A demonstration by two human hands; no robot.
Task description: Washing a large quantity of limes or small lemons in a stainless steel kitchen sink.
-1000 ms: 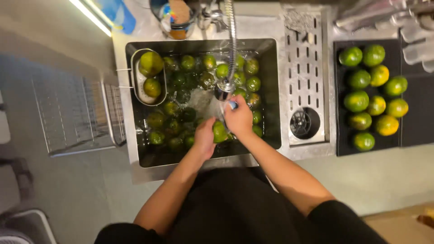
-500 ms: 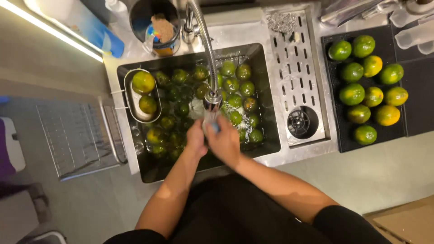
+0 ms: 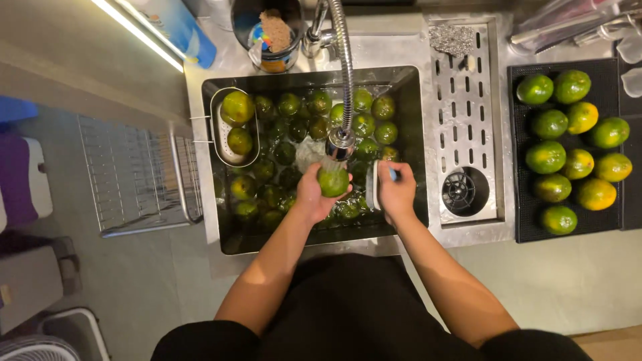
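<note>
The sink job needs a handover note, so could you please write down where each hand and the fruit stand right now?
Left hand: holds one green citrus fruit under the running faucet.
Right hand: grips a scrub brush, just right of that fruit.
Sink: many green fruits sit in water; two more lie in the small strainer basket at its left edge.
Done: washed-looking fruits lie in rows on the black mat to the right.
Left: the fruits in the sink.

One head-worn camera looks straight down from above onto the sink (image 3: 221,234) and the steel worktop (image 3: 498,281), at arm's length, with the person's forearms entering from the bottom edge.
</note>
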